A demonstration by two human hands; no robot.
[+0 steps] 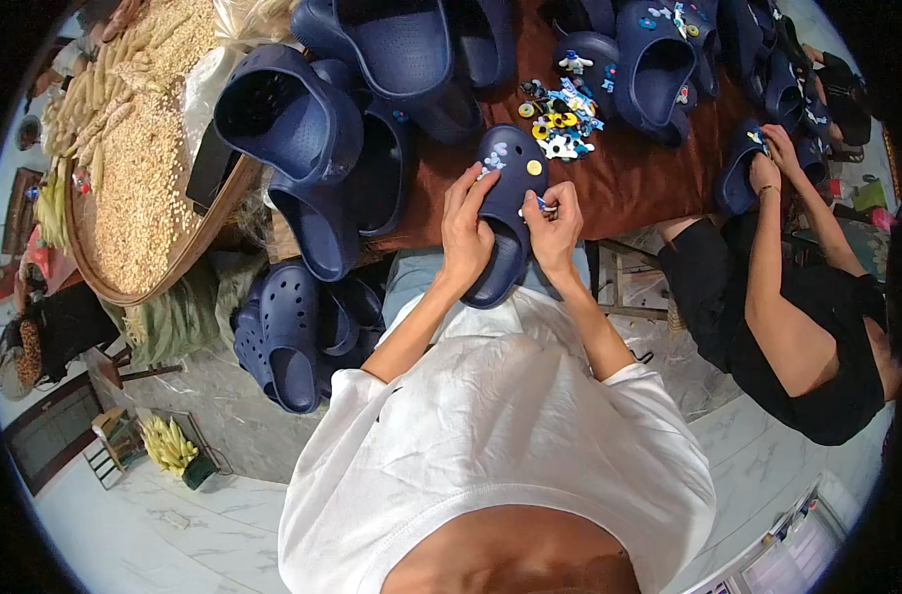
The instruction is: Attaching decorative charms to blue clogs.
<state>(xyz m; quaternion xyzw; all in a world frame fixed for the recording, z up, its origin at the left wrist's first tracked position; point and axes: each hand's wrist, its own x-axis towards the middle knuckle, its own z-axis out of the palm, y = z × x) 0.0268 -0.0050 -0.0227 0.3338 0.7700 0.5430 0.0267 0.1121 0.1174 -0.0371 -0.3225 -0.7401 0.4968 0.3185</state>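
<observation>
At the near edge of the brown table point(629, 183), the person holds a dark blue clog point(503, 213) upright in front of them, toe pointing away, heel down toward their lap. Their left hand point(466, 230) wraps around the clog's left side, fingers curled tight against the upper and the rim of the opening. Their right hand point(553, 223) sits on the clog's right side, thumb and forefinger pinched together on a small pale charm point(538, 207) pressed against the shoe. Two charms already sit on the toe: a pale one point(493, 158) and a round yellow one point(535, 167). Just beyond the clog lies a small heap of loose charms point(560, 117) in blue, yellow and white. More dark blue clogs are piled on the table to the left point(312, 124) and along its far side point(659, 64), and another bunch rests lower down beside the person's left knee point(292, 337). A wide woven tray of pale grain point(139, 173) stands further left. To the right a second person in black point(797, 337) leans at the table, both of their hands point(767, 158) on another blue clog point(738, 173). White marble-like floor point(174, 525) shows below.
</observation>
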